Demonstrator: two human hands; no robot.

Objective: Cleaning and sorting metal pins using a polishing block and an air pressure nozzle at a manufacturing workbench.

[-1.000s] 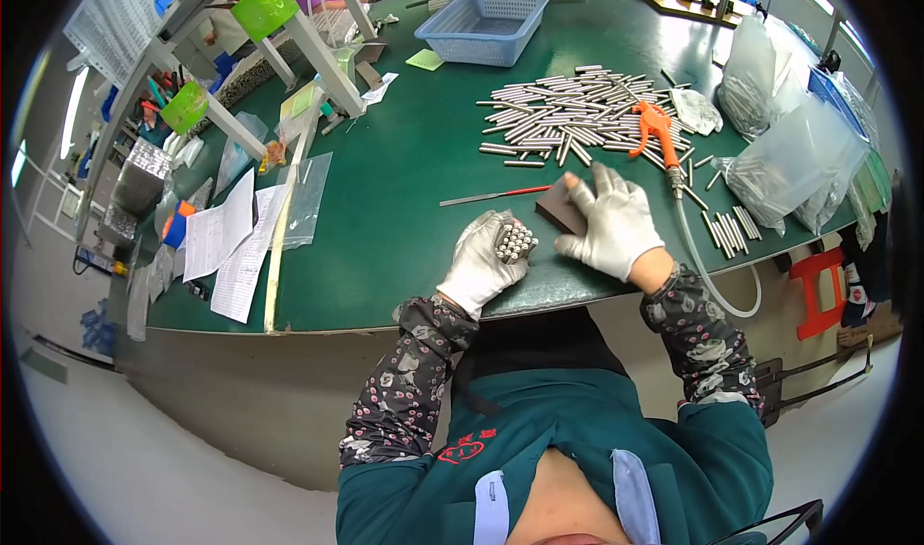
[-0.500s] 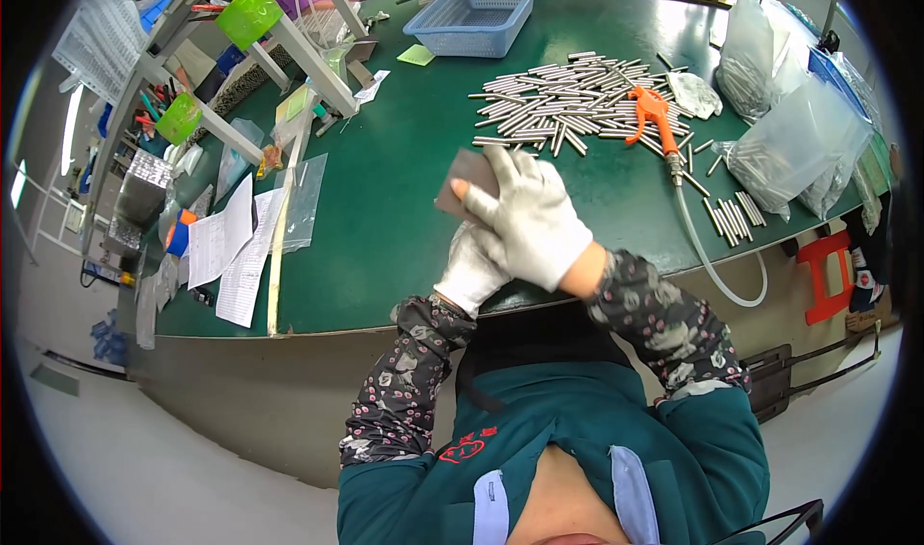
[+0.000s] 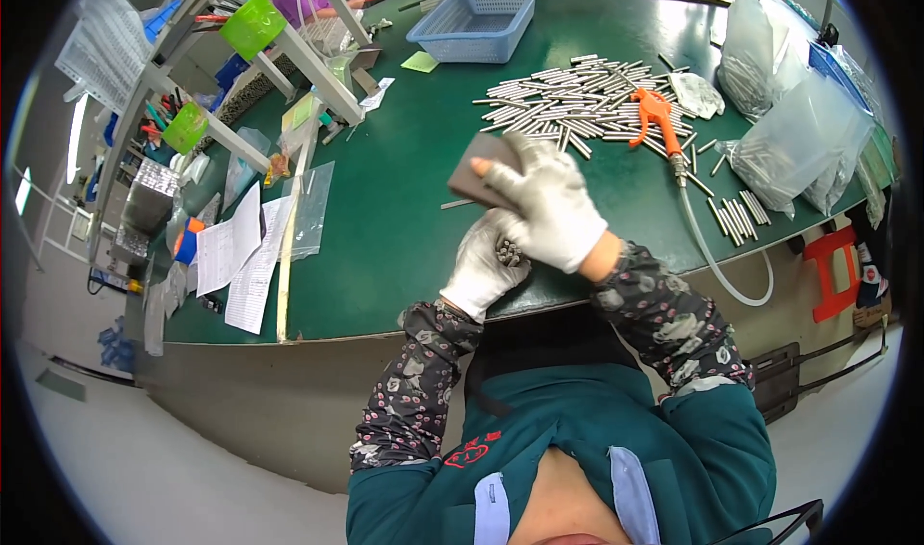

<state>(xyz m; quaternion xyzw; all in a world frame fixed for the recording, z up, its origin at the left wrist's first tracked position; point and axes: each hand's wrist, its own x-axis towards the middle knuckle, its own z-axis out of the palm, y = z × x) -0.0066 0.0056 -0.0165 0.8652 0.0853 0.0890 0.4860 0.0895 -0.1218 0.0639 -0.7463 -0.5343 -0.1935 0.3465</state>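
Left hand [image 3: 484, 264]: closed on rod bundle [image 3: 507, 252] near table [image 3: 385, 218] edge | Right hand [image 3: 549, 203]: grips grey pad [image 3: 484, 167], probably abrasive, above bundle | Pad is best kept flat on rod ends.

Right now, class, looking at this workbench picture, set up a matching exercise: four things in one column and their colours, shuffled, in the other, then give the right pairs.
Things:
1. basket
2. air blow gun
3. flat pad in the right hand
4. table

Colours:
A. green
B. orange
C. blue
D. dark grey-brown

Pairs: 1-C, 2-B, 3-D, 4-A
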